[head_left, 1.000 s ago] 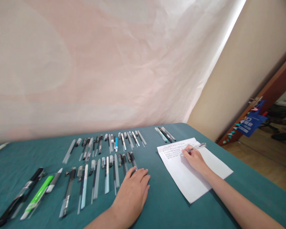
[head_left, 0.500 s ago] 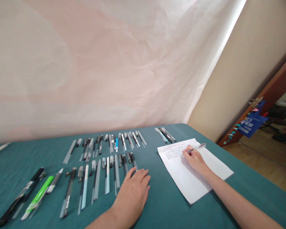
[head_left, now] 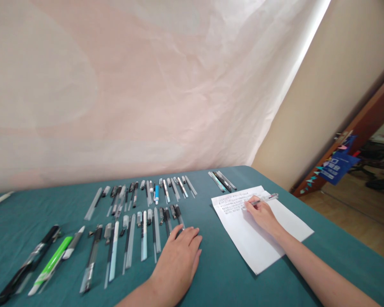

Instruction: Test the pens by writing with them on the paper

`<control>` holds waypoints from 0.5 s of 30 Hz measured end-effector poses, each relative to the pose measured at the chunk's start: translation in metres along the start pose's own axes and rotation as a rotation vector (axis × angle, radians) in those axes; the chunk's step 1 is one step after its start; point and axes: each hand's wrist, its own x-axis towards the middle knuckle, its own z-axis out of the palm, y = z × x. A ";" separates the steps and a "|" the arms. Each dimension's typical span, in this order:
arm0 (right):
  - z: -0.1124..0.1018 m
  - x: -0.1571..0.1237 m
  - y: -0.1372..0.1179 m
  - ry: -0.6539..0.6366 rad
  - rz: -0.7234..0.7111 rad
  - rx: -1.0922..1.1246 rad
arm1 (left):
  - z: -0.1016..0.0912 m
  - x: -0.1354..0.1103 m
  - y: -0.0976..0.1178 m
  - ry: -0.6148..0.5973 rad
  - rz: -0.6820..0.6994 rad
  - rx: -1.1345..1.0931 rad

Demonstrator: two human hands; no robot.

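Note:
My right hand (head_left: 263,216) is closed around a clear-barrelled pen (head_left: 269,197), its tip down at the handwriting on a white sheet of paper (head_left: 259,251). Several lines of small dark writing fill the sheet's upper left part. Flat on the green cloth lies my left hand (head_left: 181,256), fingers stretched out and holding nothing. Its fingertips touch or partly cover the lower end of a dark pen (head_left: 178,213) at the right end of the nearer row of pen parts.
Rows of disassembled pens, caps and clear barrels (head_left: 130,247) spread over the green tablecloth (head_left: 208,277). A green pen (head_left: 53,264) lies at the left. Several pens (head_left: 222,181) sit beyond the paper. A pale curtain (head_left: 147,85) hangs behind the table.
The pen's back end has tilted slightly to the right as my right hand shifts a little on the paper. My left hand stays in place.

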 end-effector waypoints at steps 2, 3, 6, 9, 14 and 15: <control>0.000 0.000 0.001 -0.001 0.002 -0.004 | 0.000 0.000 0.000 0.002 0.002 0.003; 0.001 0.000 0.002 0.000 0.004 -0.007 | -0.001 0.001 0.000 0.004 0.003 0.003; 0.002 0.001 0.003 0.004 0.005 -0.013 | 0.000 0.001 0.000 0.003 0.004 0.002; 0.002 0.002 0.004 0.007 0.001 -0.013 | -0.001 0.001 -0.001 -0.004 -0.002 0.001; 0.001 0.002 0.003 0.013 0.003 -0.007 | -0.002 0.000 0.000 -0.021 -0.011 0.002; 0.001 0.002 0.003 0.013 0.005 -0.004 | -0.002 0.000 0.001 -0.021 -0.011 -0.001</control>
